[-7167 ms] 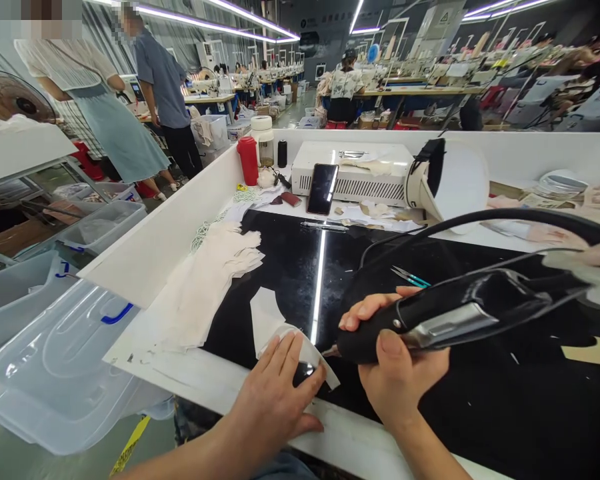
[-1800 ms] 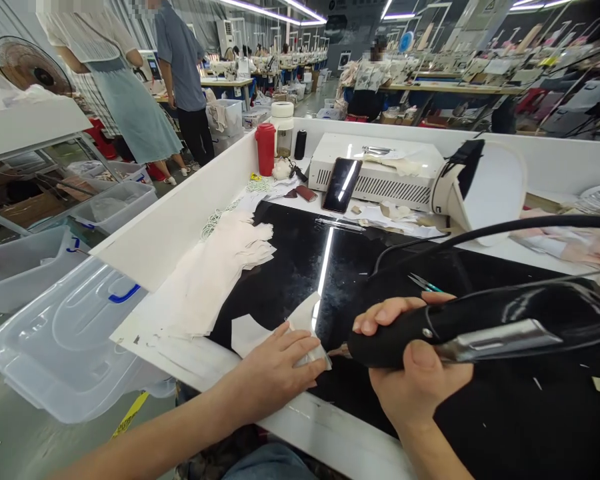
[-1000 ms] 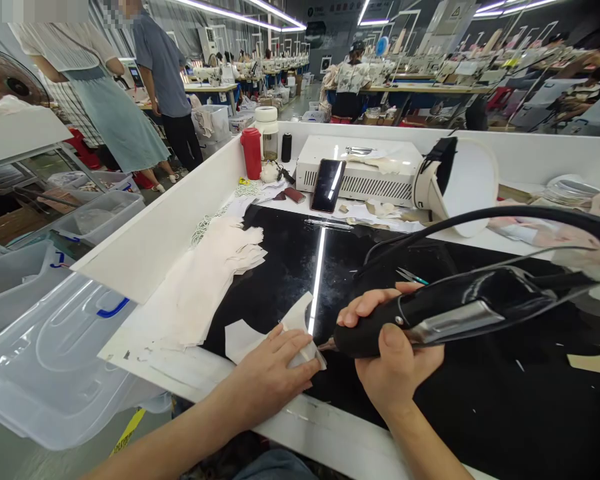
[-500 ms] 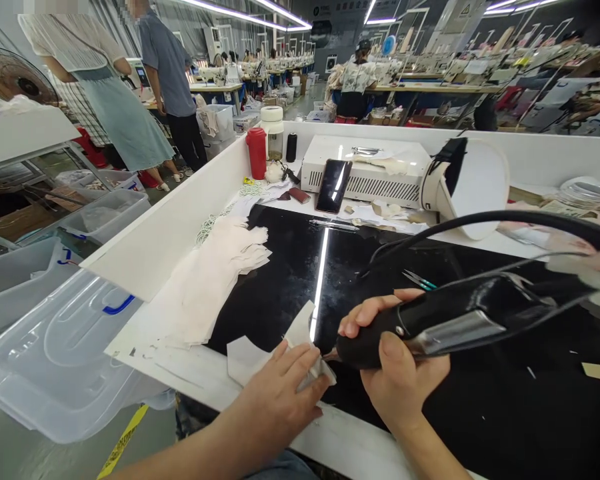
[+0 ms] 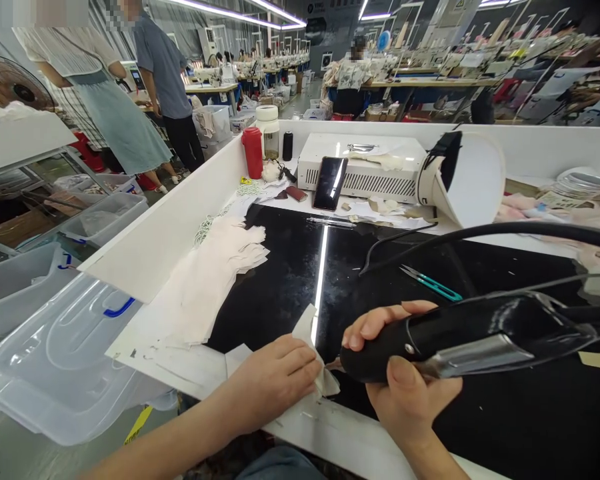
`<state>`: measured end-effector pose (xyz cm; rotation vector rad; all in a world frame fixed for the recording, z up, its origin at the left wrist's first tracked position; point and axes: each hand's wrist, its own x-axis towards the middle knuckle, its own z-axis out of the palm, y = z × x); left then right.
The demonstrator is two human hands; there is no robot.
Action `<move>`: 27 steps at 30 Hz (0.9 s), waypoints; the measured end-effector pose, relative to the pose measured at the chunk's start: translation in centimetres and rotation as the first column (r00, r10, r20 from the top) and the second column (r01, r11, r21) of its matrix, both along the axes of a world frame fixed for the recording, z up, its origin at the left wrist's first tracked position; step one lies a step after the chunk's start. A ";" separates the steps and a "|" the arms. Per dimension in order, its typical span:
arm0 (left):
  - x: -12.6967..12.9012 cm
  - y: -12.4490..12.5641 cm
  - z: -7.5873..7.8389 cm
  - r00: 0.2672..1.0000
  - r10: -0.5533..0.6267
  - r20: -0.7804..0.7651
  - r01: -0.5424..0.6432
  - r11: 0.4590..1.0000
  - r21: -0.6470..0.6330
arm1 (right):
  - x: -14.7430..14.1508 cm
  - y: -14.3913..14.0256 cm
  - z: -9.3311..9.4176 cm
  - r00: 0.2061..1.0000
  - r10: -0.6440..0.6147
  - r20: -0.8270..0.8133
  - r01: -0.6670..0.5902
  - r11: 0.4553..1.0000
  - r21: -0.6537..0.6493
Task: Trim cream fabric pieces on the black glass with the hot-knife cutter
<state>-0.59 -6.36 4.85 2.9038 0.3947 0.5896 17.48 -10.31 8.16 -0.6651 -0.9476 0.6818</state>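
White over black: pinning a bent cut sheet (image 5: 305, 327) under the curled left hand (image 5: 283, 377), near the front edge of a glossy black mat (image 5: 290, 280); gripping a corded handheld tool (image 5: 460, 337) firmly in the right hand (image 5: 407, 393), pointing its metal tip (image 5: 336, 364) at the sheet.

Single head-worn view, from above the near edge of a white-walled rectangular table (image 5: 140, 240), facing forward and down, bare left hand (image 5: 283, 377) and bare right hand (image 5: 405, 403) close, long tan-topped worktable (image 5: 425, 83) far off.
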 end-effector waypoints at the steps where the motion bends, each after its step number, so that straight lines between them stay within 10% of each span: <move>1: -0.1 0.0 0.0 1.000 0.004 -0.006 -0.004 1.000 -0.007 | 0.0 0.0 0.0 1.000 0.002 -0.001 -0.002 1.000 -0.002; 27: -0.2 -0.3 0.0 0.996 0.062 -0.059 -0.066 0.996 -0.061 | -0.2 1.0 1.0 0.996 -0.081 -0.022 0.081 0.997 -0.022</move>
